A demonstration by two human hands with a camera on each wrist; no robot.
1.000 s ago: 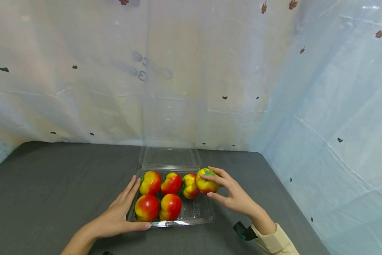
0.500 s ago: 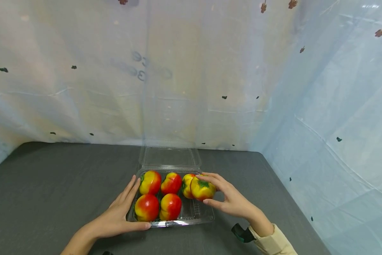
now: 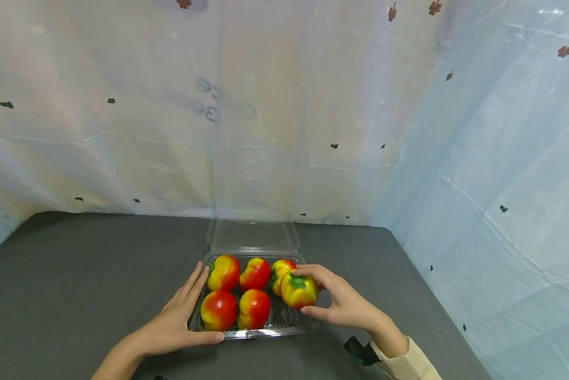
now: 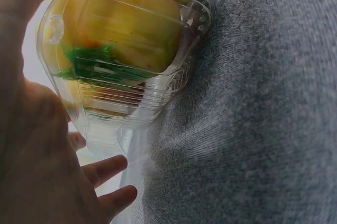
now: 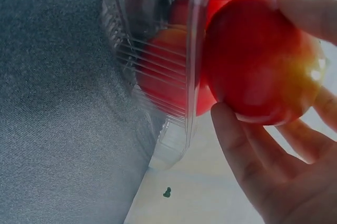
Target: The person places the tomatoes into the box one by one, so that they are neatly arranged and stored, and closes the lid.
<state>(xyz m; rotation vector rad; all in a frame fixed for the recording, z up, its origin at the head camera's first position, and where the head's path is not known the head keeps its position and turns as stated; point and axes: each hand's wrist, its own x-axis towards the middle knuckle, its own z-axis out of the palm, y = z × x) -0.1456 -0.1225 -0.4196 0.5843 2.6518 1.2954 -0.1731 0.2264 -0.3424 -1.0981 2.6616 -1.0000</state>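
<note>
In the head view my right hand holds a red-and-yellow fruit with a green leafy cap, pinched between thumb and fingers. This fruit hangs over the right part of a clear plastic clamshell box and overlaps a fruit in the back row. In the right wrist view the held fruit is beside the box wall, above its rim. My left hand rests against the box's front left corner, fingers straight along the left side and thumb along the front edge. Several similar fruits sit inside the box.
The box's clear lid is flipped back behind it on the dark grey table. Pale plastic sheeting hangs behind the table and along its right side. A dark band hangs by the right wrist.
My right hand has brought the held fruit left and nearer to me, over the front right part of the box. The left hand and box have stayed put.
</note>
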